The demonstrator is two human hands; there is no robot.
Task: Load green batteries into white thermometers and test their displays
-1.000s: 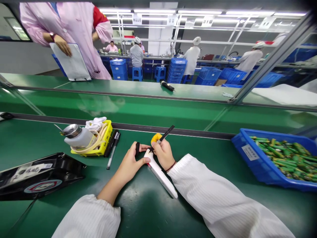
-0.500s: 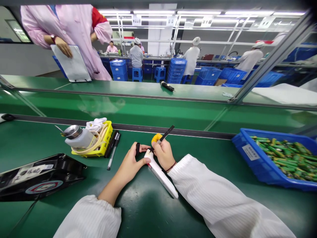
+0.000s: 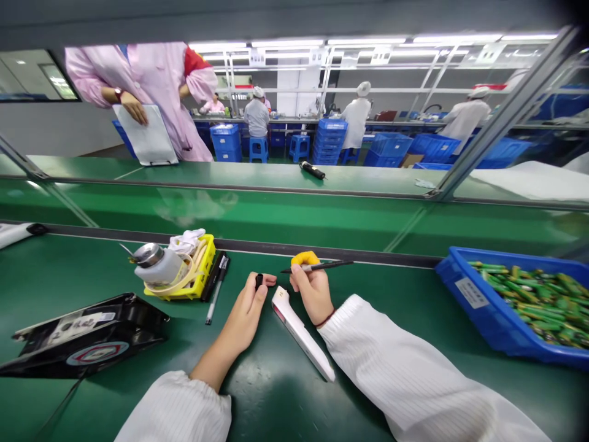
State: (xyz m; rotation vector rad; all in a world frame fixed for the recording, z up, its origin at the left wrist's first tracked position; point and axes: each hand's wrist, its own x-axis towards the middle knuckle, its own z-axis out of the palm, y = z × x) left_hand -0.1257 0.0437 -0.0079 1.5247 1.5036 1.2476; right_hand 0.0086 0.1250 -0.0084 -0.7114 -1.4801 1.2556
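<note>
A black marker pen (image 3: 332, 264) lies across the fingers of my right hand (image 3: 314, 291), its tip pointing left. A yellow cover (image 3: 304, 258) wraps a finger of that hand. My left hand (image 3: 251, 307) is closed on a small black pen cap (image 3: 259, 280), held between thumb and fingers. Between my hands a white handheld device (image 3: 304, 334) with a small dark mark near its upper end rests on the green bench (image 3: 271, 393). Neither hand touches it.
On the left are a yellow basket (image 3: 202, 275) with a pump bottle (image 3: 161, 266), pens (image 3: 218, 288) beside it, and a black machine (image 3: 92, 334). A blue bin (image 3: 473, 307) of green batteries stands right. Beyond the bench, a person in pink (image 3: 151, 80) holds a clipboard (image 3: 146, 138).
My right hand has lifted the pen away from the white device and tilted it flatter. My left hand has let go of the device and keeps the cap. The view has shifted slightly.
</note>
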